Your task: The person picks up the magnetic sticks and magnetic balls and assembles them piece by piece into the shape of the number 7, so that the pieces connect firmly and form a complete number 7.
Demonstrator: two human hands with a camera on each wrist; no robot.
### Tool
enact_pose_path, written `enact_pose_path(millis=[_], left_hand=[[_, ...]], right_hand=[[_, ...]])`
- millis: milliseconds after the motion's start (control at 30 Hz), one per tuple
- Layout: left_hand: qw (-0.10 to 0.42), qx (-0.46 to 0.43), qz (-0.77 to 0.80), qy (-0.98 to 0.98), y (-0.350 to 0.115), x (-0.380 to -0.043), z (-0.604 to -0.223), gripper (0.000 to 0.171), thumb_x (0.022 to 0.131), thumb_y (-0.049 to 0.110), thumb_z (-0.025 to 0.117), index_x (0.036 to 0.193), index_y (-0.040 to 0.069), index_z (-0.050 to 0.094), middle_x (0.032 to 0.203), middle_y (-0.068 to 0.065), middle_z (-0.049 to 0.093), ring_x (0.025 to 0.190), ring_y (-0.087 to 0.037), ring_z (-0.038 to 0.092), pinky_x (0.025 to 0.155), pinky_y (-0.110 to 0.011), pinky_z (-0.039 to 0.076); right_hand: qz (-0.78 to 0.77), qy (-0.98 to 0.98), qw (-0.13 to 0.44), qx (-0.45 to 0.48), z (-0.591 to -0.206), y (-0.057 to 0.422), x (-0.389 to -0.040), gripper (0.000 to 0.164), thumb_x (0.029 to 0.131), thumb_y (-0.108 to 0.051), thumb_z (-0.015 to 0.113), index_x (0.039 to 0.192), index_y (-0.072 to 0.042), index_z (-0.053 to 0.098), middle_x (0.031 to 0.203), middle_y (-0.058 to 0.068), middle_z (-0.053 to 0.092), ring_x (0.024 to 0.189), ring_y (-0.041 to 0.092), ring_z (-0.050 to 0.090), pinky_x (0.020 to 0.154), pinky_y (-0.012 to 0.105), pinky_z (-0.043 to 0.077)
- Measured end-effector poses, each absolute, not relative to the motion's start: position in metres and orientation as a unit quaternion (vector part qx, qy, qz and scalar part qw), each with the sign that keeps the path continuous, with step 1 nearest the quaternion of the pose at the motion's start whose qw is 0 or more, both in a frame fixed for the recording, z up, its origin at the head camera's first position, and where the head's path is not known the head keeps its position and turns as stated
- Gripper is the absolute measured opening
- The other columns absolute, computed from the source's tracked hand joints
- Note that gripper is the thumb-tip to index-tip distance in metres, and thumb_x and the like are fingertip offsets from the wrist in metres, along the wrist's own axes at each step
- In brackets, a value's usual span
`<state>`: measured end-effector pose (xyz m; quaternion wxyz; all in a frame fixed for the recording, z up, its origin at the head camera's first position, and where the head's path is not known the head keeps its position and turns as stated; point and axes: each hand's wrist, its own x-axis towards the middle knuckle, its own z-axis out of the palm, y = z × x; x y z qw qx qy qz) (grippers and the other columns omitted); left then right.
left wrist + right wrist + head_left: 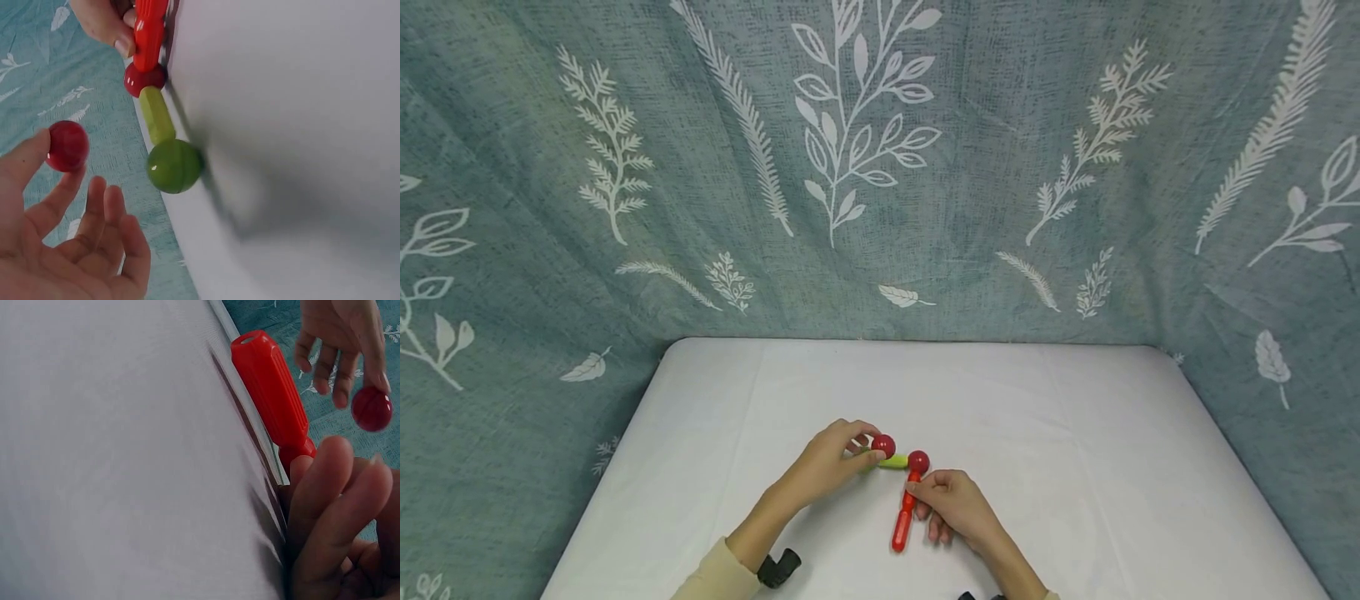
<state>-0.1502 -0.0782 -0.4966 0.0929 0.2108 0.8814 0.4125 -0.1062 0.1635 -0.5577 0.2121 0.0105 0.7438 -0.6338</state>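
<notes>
in the lower middle of the head view, the person's left hand [831,457] pinches a small glossy red ball [883,446] between thumb and fingertips, with the other fingers loosely spread. the left wrist view shows that same ball at the centre left of the frame, lifted clear of the white cloth-covered table [1075,433].

just right of it, the right hand [953,502] curls its fingers round a red ribbed plastic stick [904,517] that lies on the table and runs down toward the bottom of the frame. the stick's upper end meets a second red ball [918,461].

a short yellow-green plastic stick [892,462] lies on the table from that second ball leftward, passing under the lifted ball. in the left wrist view its far end joins a green glossy ball [174,165] at the frame's centre.

a grey-green curtain with white leaf prints [880,167] fills the upper half of the head view. a dark wrist strap [778,568] shows at the bottom edge.
</notes>
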Motion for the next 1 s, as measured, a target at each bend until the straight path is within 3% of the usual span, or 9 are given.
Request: enact_pose_path(millis=[633,1000], left_hand=[[0.236,0.255,0.436,0.83,-0.106,-0.103,-0.528,0.024,0.089,0.042,0.075,0.107,0.028,0.072,0.098,0.008,0.063,0.091,-0.008,0.058,0.079,-0.027,0.048],[0.254,0.296,0.386,0.836,-0.099,-0.096,-0.527,0.022,0.083,0.046,0.08,0.1,0.031,0.076,0.096,0.017,0.06,0.093,-0.001,0.054,0.083,-0.026,0.046]], right_hand=[[-0.627,0.75,0.21,0.012,-0.558,0.162,-0.105,0.034,0.096,-0.032,0.069,0.088,0.0,0.066,0.068,0.008,0.064,0.039,0.01,0.055,0.036,0.022,0.042],[-0.618,0.758,0.206,0.01,-0.558,0.163,-0.107,0.036,0.095,-0.035,0.07,0.089,0.0,0.067,0.069,0.009,0.065,0.04,0.01,0.055,0.036,0.023,0.042]])
